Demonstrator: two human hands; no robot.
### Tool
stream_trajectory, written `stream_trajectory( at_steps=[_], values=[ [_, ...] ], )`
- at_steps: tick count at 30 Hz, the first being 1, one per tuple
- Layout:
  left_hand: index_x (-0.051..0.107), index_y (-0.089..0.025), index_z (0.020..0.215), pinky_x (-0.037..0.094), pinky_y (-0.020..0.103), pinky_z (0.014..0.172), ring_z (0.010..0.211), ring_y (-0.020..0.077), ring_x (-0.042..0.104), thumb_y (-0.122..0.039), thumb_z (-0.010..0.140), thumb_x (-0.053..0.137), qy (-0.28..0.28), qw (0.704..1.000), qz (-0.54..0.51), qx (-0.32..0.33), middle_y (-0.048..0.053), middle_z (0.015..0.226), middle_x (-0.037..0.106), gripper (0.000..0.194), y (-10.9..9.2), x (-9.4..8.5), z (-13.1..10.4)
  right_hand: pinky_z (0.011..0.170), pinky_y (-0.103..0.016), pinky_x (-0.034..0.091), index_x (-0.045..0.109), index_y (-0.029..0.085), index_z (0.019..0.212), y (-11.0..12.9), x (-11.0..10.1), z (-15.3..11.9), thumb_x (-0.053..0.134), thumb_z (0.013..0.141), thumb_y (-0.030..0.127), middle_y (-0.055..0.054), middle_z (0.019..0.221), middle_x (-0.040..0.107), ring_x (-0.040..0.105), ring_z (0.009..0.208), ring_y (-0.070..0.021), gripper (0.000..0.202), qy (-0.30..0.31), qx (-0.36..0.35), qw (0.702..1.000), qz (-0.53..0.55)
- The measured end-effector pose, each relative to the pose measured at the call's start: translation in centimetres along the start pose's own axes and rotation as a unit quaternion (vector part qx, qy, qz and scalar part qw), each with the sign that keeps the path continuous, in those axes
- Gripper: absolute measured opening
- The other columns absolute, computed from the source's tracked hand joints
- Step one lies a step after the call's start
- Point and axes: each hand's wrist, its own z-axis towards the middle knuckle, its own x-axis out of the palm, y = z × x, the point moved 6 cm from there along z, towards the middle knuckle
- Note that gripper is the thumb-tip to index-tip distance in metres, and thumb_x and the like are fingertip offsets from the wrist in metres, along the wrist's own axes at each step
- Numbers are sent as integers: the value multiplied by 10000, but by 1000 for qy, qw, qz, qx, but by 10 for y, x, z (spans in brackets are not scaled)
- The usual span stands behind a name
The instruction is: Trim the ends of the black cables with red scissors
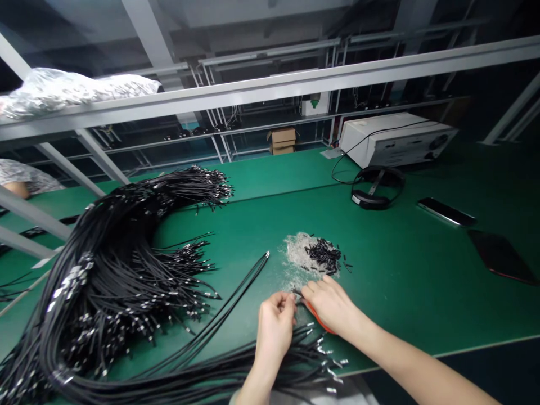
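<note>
My left hand (276, 326) is closed in a pinch, with thumb and forefinger together; what lies between the fingertips is too small to make out. Right beside it, my right hand (331, 304) grips an orange-handled hand tool (319, 319), whose dark tip almost meets the left fingertips. Just beyond the hands lies a pile of short black tube pieces (324, 256) on clear plastic scraps (297, 250). Beneath my wrists runs a bundle of black cables (202, 368) with silvery ends. A few cables (240, 292) point away to the left of my hands.
A large heap of black cables (122, 242) covers the left of the green table (405, 270). Toward the back right are a white box-shaped device (396, 140), a black headband (371, 199) and a phone (447, 212). Overhead, a metal rail (253, 90) carries plastic bags (80, 90). Another person's arm (17, 189) shows far left.
</note>
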Motion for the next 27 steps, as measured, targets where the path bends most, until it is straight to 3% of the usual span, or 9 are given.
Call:
stream_trajectory(
  at_steps=[6, 9, 11, 14, 16, 20, 27],
  values=[
    [654, -119, 729, 336, 178, 427, 446, 82, 472, -422, 794, 599, 5, 1000, -10, -17, 3, 582, 581, 315, 12, -2, 3, 702, -291, 390, 607, 190, 781, -12, 0, -2, 466, 932, 308, -33, 705, 673, 628, 640, -182, 238, 26, 14, 997, 76],
    [661, -119, 773, 335, 171, 420, 446, 75, 460, -431, 797, 595, 7, 999, -28, -25, -5, 595, 572, 319, 13, -5, 1, 611, -244, 390, 599, 188, 806, -16, 0, -3, 380, 966, 345, -21, 697, 656, 617, 633, -161, 314, 14, 46, 989, 140],
    [658, -119, 766, 336, 166, 424, 452, 69, 455, -438, 800, 597, 14, 999, -38, -23, -11, 593, 562, 326, 9, -5, -2, 603, -227, 402, 596, 180, 839, -14, 0, -2, 368, 967, 380, -11, 712, 641, 604, 657, -151, 329, -8, 73, 956, 285],
    [658, -119, 786, 365, 167, 442, 462, 69, 473, -430, 765, 653, 26, 998, -53, -23, -17, 592, 567, 312, 2, -6, -6, 611, -223, 413, 590, 166, 804, -7, 3, 0, 475, 908, 444, 7, 699, 598, 558, 662, -139, 319, -49, 109, 843, 524],
    [661, -120, 814, 413, 181, 475, 493, 88, 526, -415, 721, 706, 12, 997, -70, -24, -9, 612, 594, 312, -1, -10, -9, 606, -225, 408, 586, 160, 761, -4, 2, 1, 542, 862, 469, 14, 675, 566, 523, 645, -132, 328, -73, 129, 801, 579],
    [677, -124, 797, 471, 214, 525, 569, 145, 628, -425, 731, 697, -30, 997, -73, -18, 27, 644, 653, 308, -7, -17, -15, 590, -223, 395, 594, 158, 777, -1, -2, 0, 595, 826, 464, 26, 651, 530, 478, 613, -119, 310, -93, 141, 781, 601],
    [671, -128, 819, 470, 212, 523, 568, 143, 633, -423, 780, 655, -14, 996, -87, -4, 20, 643, 649, 298, -10, -17, -20, 576, -217, 389, 602, 158, 837, 4, -6, -1, 563, 859, 422, 19, 693, 550, 469, 601, -104, 267, -81, 114, 768, 625]
  ],
)
